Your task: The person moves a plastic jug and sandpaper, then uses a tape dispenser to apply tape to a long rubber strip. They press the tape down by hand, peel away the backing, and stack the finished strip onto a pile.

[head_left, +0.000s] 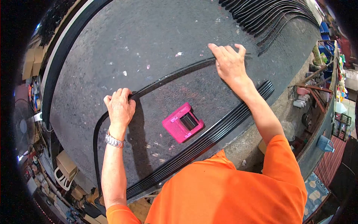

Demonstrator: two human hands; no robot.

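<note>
A long, thin black strip arcs across the dark work surface. My left hand, with a metal-banded watch at the wrist, is closed on the strip, its fingers bent over it. From there the strip bends down along the left of my forearm. Near the strip's far right end, my right hand has its middle fingers curled over it, with the outer digits raised. The underside of that grip is hidden. Between my arms lies a pink plastic case with a dark rectangular opening.
Several black strips lie side by side along the near edge. More curved strips are bunched at the far right. A thick black-and-white band borders the left side. Beyond the surface are a fan, cardboard boxes and a blue jug.
</note>
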